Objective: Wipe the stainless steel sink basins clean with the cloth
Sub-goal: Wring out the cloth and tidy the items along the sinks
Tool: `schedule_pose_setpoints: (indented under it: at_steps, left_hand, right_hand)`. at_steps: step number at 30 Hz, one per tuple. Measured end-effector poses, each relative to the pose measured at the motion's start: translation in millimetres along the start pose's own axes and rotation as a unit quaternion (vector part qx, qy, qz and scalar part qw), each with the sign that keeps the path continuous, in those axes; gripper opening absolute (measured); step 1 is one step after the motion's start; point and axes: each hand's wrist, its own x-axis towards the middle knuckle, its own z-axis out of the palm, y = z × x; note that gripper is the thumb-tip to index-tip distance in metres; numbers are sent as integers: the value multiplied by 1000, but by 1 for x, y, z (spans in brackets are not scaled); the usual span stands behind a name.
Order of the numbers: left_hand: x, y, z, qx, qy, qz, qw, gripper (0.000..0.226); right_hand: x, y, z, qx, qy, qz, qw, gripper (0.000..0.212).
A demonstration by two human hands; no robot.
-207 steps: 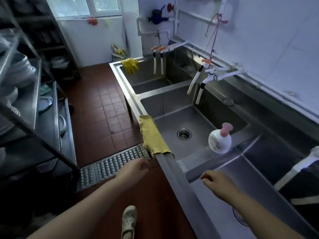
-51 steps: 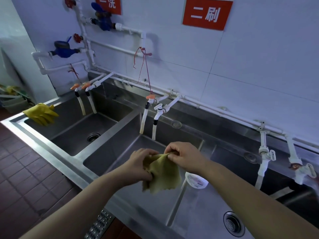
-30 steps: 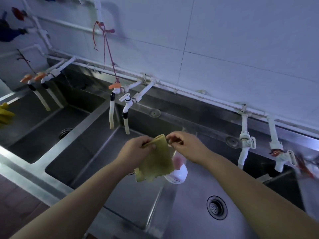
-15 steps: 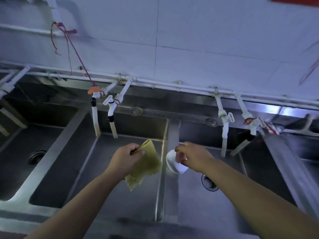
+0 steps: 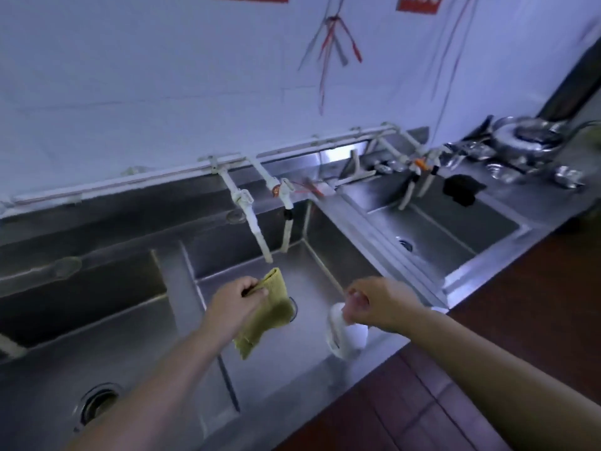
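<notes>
A person stands at a run of stainless steel sink basins [image 5: 312, 349], both arms stretched out over the middle one. The left hand [image 5: 234, 299] grips a yellow cloth [image 5: 267, 312] by its upper edge, thumb and curled fingers pinching the fabric; the cloth hangs down and to the right of that hand, above the basin floor and in front of the drain. Just to the right, well apart from the cloth, the right hand [image 5: 379, 302] is curled around the top of a white soap bottle [image 5: 346, 335], which hangs below the hand near the basin's front rim. Beyond both hands, two white taps [image 5: 260, 219] reach down from a pipe along the tiled wall. Farther right of the right hand lies another basin [image 5: 455, 229] with a dark cloth [image 5: 461, 188] draped at its back edge, and metal bowls [image 5: 520, 141] are stacked on the worktop [image 5: 540, 196] beyond.
</notes>
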Motion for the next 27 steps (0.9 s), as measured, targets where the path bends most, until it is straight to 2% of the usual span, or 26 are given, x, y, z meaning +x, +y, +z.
schedule_pose_setpoints:
  at_steps: [8, 15, 22, 27]
  left_hand:
    - [45, 122, 187, -29, -116, 81, 990, 10]
    - [72, 222, 349, -42, -159, 113, 980, 21]
    - [110, 285, 436, -45, -172, 115, 977, 20]
    - [162, 317, 481, -59, -173, 109, 977, 7]
  right_hand:
    - [-75, 209, -32, -21, 88, 109, 990, 10]
    - [-111, 377, -70, -44, 58, 138, 988, 22]
    - [-107, 498, -100, -44, 49, 161, 985, 27]
    - [-74, 571, -113, -39, 73, 161, 983, 31]
